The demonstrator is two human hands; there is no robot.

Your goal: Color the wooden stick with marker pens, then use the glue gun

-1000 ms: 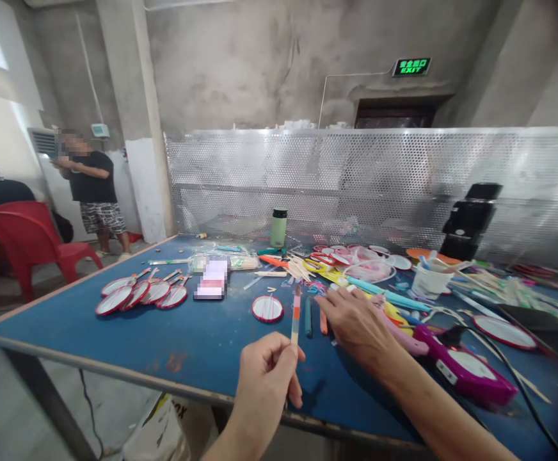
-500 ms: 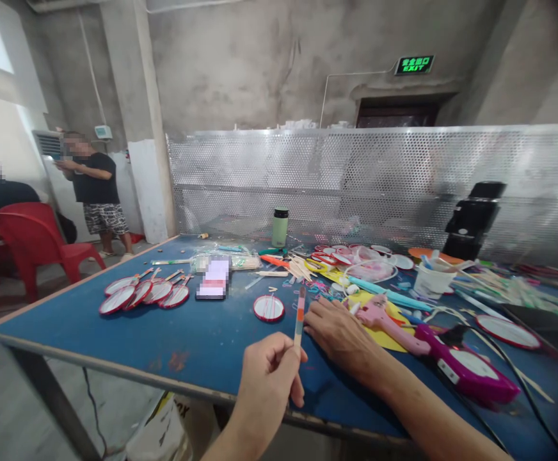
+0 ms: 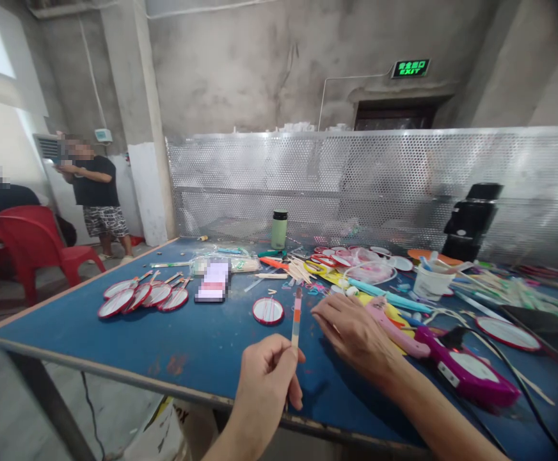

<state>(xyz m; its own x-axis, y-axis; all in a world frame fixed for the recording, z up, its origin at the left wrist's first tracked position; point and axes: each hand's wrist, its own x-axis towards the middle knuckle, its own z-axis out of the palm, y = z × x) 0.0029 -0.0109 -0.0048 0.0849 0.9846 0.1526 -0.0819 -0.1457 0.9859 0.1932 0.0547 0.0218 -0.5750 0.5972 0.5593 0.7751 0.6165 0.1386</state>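
Over tbl (image 3: 212,352), 1 stick (image 3: 297,315), in L fingers (image 3: 286,368)

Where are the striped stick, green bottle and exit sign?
Striped stick (image 3: 297,317), head view, its orange band.
Green bottle (image 3: 279,234), head view, its body.
Exit sign (image 3: 411,68), head view, its lit face.

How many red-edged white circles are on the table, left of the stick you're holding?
6 that I can see: one circle just beyond the left hand, and five overlapping circles left of the phone. More might be hidden underneath.
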